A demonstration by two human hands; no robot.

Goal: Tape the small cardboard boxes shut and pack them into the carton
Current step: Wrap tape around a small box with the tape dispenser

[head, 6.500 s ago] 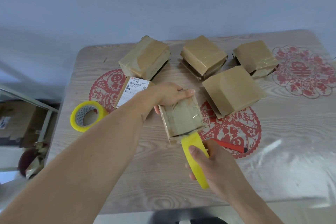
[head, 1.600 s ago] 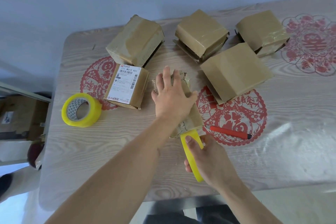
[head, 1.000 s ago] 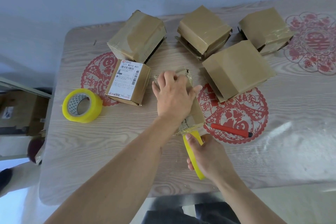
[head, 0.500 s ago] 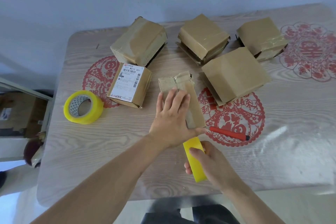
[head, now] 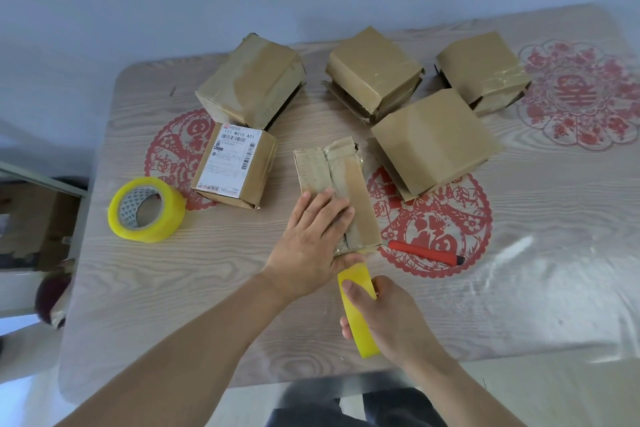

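A wood-grain surface [head: 214,288] with red paper-cut designs, seen from above. At its middle lies a small cardboard box [head: 337,194], long side pointing away from the person, with tape along its top. The left hand [head: 311,246] lies flat on the box's near half, fingers straight and together, pressing down. Just nearer than the box, the right hand [head: 384,319] grips a yellow tape roll [head: 356,312] held on edge – thumb on the outer face, fingers curled round it – and the roll's top touches the box's near end.

Left of the box stands a labelled box [head: 235,165] with a white barcode sticker on top; further left lies a second roll [head: 147,210], flat on the surface. Beyond the box sit four more brown boxes: one far left [head: 252,80], one straight beyond [head: 374,69], one far right [head: 483,69], and one just right [head: 434,139]. A red cutter [head: 424,252] lies right of the box's near end.
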